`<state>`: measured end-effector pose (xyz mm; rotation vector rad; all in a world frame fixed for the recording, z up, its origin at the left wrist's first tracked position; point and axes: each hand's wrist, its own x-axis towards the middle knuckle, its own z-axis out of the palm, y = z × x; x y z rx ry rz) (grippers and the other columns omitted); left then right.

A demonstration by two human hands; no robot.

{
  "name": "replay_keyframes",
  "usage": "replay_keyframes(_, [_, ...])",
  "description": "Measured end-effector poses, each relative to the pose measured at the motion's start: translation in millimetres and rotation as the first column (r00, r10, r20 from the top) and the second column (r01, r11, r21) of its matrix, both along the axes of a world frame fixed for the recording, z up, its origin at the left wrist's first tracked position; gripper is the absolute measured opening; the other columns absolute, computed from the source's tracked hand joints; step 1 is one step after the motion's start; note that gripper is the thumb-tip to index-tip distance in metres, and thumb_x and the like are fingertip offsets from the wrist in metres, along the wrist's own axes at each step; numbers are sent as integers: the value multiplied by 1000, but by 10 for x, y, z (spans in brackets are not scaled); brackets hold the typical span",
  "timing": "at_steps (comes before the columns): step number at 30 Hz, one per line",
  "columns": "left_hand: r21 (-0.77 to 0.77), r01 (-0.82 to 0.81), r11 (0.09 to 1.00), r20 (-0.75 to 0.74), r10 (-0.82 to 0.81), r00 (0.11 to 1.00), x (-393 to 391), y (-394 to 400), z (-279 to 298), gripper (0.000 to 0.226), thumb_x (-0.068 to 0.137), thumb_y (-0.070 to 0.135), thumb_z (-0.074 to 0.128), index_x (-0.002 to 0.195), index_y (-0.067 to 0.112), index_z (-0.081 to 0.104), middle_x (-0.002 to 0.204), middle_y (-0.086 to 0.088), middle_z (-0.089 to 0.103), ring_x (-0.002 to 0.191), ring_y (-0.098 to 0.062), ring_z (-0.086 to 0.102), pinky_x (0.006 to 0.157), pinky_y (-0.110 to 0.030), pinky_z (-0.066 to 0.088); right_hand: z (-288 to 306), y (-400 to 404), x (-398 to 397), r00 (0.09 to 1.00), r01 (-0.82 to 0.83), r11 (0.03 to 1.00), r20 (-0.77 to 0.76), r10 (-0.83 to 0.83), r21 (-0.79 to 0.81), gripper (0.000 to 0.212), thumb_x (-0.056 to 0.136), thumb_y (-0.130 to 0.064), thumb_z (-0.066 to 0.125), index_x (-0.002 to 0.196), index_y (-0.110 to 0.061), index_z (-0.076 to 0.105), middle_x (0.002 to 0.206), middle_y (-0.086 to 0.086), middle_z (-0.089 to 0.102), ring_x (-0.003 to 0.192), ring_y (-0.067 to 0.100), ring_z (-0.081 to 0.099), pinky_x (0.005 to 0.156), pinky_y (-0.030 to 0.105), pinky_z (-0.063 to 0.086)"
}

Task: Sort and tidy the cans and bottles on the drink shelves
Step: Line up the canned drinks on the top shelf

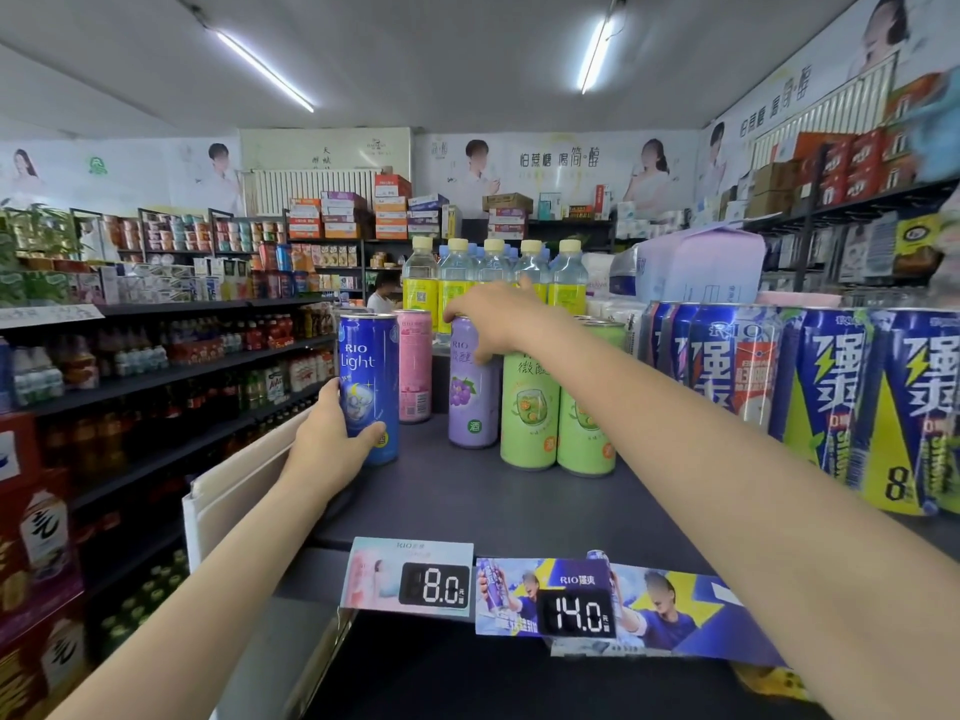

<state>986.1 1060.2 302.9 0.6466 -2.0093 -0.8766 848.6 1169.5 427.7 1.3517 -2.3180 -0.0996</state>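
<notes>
"RIO Light" blue can (368, 387) in left hand (324, 444)

Two bare forearms are showing in the head view, with no sleeve, cuff or glove showing anywhere along them up to the bottom edge of the picture. The left hand (332, 433) is wearing no ring, watch or bracelet, and the wrist just behind it is showing no band or strap. The right hand (498, 324) is likewise wearing nothing on its fingers, and the wrist behind it is carrying no watch or jewellery. Fingernails on both hands are too small and blurred to tell whether they are painted. No other clothing is showing.
</notes>
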Motion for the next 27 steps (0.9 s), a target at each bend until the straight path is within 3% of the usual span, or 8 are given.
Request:
replay_keyframes(2, [18, 11, 1000, -16, -11, 1000, 0, -8, -2, 65, 85, 7, 64, 140, 6, 30, 133, -11, 51, 118, -28, 51, 94, -32, 38, -14, -12, -6, 1000, -4, 1000, -11, 3, -13, 67, 78, -15, 73, 137, -23, 41, 131, 2, 53, 126, 27, 44, 109, 57, 18])
replay_keyframes(5, [38, 22, 999, -24, -21, 999, -10, -34, -12, 65, 84, 8, 65, 139, 6, 31, 133, -12, 52, 118, -28, 52, 95, -34, 39, -12, 17, -17, 999, -5, 999, -36, 3, -39, 50, 79, -10, 70, 123, -14, 46, 102, 2, 57, 111, 25, 52, 107, 52, 21])
replay_keyframes(12, [44, 53, 998, -46, -51, 998, -3, -54, -18, 65, 82, 7, 67, 138, 6, 34, 133, -11, 51, 118, -27, 52, 94, -32, 39, -22, 89, -49, 998, -39, 996, -49, 35, -84, 40, 81, -9, 66, 115, -13, 47, 94, 1, 52, 104, 24, 53, 112, 49, 17])
replay_keyframes(17, [46, 165, 985, -39, -163, 986, 41, 16, 17, 64, 81, 8, 69, 136, 9, 37, 128, -4, 52, 115, -21, 53, 94, -32, 42, 11, 461, -7, 994, -94, 953, 24, 106, -289, 41, 85, -32, 65, 119, -15, 50, 119, 2, 58, 114, 23, 51, 108, 44, 27])
replay_keyframes(20, [11, 279, 960, -4, -279, 960, 26, 104, 30, 61, 81, 6, 68, 135, 11, 39, 121, 1, 54, 108, -10, 52, 89, -23, 41, -58, 841, 15, 987, -29, 950, 139, 76, -311, 55, 81, -41, 67, 126, -17, 47, 131, 3, 51, 121, 23, 46, 100, 41, 36])
replay_keyframes(24, [-14, 332, 943, 58, -330, 942, -155, 224, 36, 58, 82, 8, 68, 133, 13, 39, 121, 1, 56, 106, -13, 54, 92, -26, 42, -451, 1101, -4, 988, 80, 959, 147, -41, -271, 95, 72, -50, 73, 146, -23, 20, 150, 5, 25, 139, 28, 19, 112, 52, 20])
replay_keyframes(27, [-32, 363, 931, 90, -359, 929, -350, 314, 19, 58, 83, 9, 66, 133, 13, 38, 121, -3, 59, 103, -21, 60, 99, -37, 44, -651, 1105, -59, 997, 0, 923, 73, 31, -386, 101, 70, -50, 74, 148, -24, 15, 149, 2, 19, 140, 24, 9, 115, 49, 14])
